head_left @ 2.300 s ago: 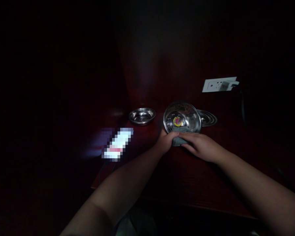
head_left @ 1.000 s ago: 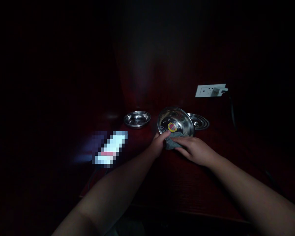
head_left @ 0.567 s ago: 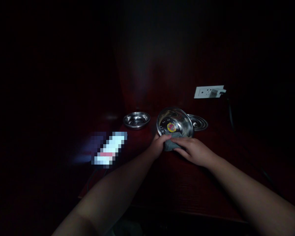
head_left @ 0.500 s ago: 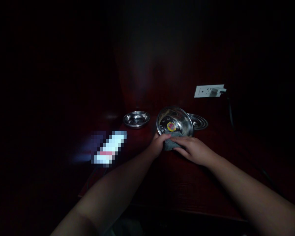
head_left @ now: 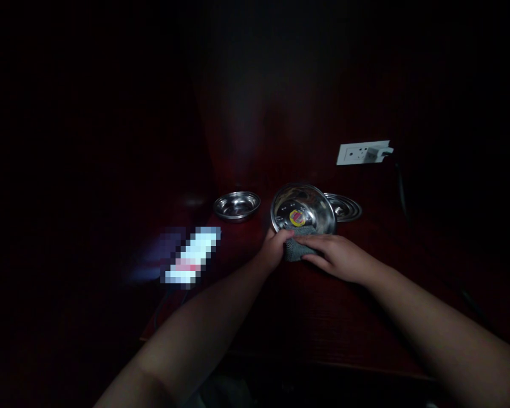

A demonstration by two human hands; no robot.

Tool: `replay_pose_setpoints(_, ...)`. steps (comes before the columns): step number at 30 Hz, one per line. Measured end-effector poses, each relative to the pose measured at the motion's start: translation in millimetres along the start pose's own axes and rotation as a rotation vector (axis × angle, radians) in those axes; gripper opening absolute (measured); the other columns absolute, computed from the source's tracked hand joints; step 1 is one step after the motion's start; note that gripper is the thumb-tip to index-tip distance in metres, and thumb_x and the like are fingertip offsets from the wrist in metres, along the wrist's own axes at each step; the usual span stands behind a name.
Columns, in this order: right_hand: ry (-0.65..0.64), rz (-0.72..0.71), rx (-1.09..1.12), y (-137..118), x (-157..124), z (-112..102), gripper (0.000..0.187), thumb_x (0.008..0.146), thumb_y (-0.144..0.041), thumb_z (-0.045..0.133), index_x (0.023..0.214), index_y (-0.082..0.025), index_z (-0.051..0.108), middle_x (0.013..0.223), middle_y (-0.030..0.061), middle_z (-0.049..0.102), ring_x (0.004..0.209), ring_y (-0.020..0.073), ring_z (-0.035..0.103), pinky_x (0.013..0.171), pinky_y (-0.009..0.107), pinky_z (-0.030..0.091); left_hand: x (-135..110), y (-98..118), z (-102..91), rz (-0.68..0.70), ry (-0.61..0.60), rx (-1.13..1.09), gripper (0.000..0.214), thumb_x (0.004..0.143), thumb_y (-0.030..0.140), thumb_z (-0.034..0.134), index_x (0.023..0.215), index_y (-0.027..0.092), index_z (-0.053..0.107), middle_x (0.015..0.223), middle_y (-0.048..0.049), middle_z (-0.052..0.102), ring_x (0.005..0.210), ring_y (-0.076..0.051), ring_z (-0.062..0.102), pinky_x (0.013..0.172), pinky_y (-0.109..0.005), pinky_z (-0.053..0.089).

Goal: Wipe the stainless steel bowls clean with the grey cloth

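Note:
A shiny metal bowl [head_left: 318, 207] is tilted with its inside towards me, a yellow and red sticker [head_left: 297, 217] on its bottom. My left hand [head_left: 276, 249] grips the bowl's near left rim, thumb over the edge and the other fingers hidden behind. Over the near rim hangs a grey cloth [head_left: 296, 252]. My right hand [head_left: 340, 256] presses this cloth against the rim, its fingers stretched over the top and the thumb below.
On the dark red table [head_left: 314, 317], a shallow metal dish [head_left: 237, 206] stands left of the bowl. Several nested-looking metal rims [head_left: 348, 208] show behind it at right. A blurred, lit phone-like screen [head_left: 191, 256] lies left. A wall socket [head_left: 363, 153] holds a plug with a cable [head_left: 402, 190].
The hands, bowl and cloth stay almost in place. My right hand and the cloth have shifted very slightly, and the whole view has moved a little.

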State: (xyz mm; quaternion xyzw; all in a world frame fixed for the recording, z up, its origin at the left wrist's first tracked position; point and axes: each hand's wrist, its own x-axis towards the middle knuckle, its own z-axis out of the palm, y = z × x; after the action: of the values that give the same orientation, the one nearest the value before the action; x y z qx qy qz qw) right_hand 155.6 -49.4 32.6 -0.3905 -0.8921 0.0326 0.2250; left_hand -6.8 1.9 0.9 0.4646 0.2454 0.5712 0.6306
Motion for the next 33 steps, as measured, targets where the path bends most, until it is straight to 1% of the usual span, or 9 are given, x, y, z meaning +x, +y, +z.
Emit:
replay_pose_setpoints(6, -0.011, 0.023, 0.0, -0.3, -0.5, -2.7, 0.041, 0.084, -0.029, 0.053, 0.124, -0.019, 0.055, 0.121, 0.0095, 0.062, 0.107, 0.024, 0.06, 0.091, 0.04, 0.048, -1.8, 2.8, 3.6, -0.007, 0.012, -0.004, 0.041, 0.058, 0.025, 0.062, 0.098, 0.015, 0.063, 0.089, -0.0056, 0.069, 0.102, -0.027, 0.058, 0.091, -0.039, 0.041)
replay_pose_setpoints(12, 0.006, 0.001, 0.014, -0.7, -0.5, -2.3, 0.042, 0.083, -0.026, 0.055, 0.125, -0.021, 0.054, 0.121, 0.0091, 0.061, 0.108, 0.0241, 0.059, 0.091, 0.041, 0.048, -0.6, -0.4, 1.9, -0.038, 0.035, -0.021, 0.039, 0.058, 0.024, 0.061, 0.096, 0.014, 0.064, 0.087, -0.0065, 0.069, 0.103, -0.028, 0.057, 0.092, -0.04, 0.041)
replay_pose_setpoints(19, -0.026, 0.018, 0.009, 0.2, -0.5, -1.3, 0.043, 0.084, -0.028, 0.054, 0.126, -0.018, 0.053, 0.123, 0.0105, 0.06, 0.11, 0.0241, 0.058, 0.094, 0.041, 0.046, 0.2, -0.6, 0.4, -0.05, 0.037, 0.003, 0.039, 0.057, 0.025, 0.061, 0.095, 0.014, 0.064, 0.095, -0.0068, 0.068, 0.1, -0.027, 0.058, 0.089, -0.039, 0.042)
replay_pose_setpoints(23, -0.013, 0.01, 0.012, 1.5, -1.4, -1.0, 0.044, 0.084, -0.027, 0.054, 0.127, -0.02, 0.052, 0.124, 0.0094, 0.059, 0.111, 0.0233, 0.057, 0.095, 0.041, 0.046, -1.2, 1.2, 1.7, -0.044, 0.065, 0.022, 0.041, 0.057, 0.024, 0.061, 0.097, 0.015, 0.064, 0.093, -0.0058, 0.068, 0.095, -0.025, 0.059, 0.087, -0.037, 0.043)
replay_pose_setpoints(28, -0.007, 0.011, 0.015, 0.7, -1.4, -0.2, 0.045, 0.083, -0.026, 0.056, 0.128, -0.021, 0.052, 0.124, 0.0092, 0.059, 0.11, 0.0238, 0.058, 0.094, 0.042, 0.046, -1.9, 2.8, 2.9, -0.047, 0.107, 0.043, 0.038, 0.058, 0.024, 0.06, 0.094, 0.015, 0.064, 0.086, -0.0043, 0.068, 0.089, -0.024, 0.06, 0.085, -0.036, 0.043)
replay_pose_setpoints(33, -0.006, 0.007, -0.016, 0.2, -1.4, 0.6, 0.051, 0.078, -0.025, 0.06, 0.128, -0.02, 0.051, 0.124, 0.0093, 0.059, 0.11, 0.0245, 0.058, 0.094, 0.042, 0.046, -2.4, 4.0, 4.5, -0.058, 0.117, 0.027, 0.039, 0.057, 0.025, 0.06, 0.094, 0.016, 0.064, 0.083, -0.0036, 0.068, 0.085, -0.023, 0.06, 0.083, -0.036, 0.043)
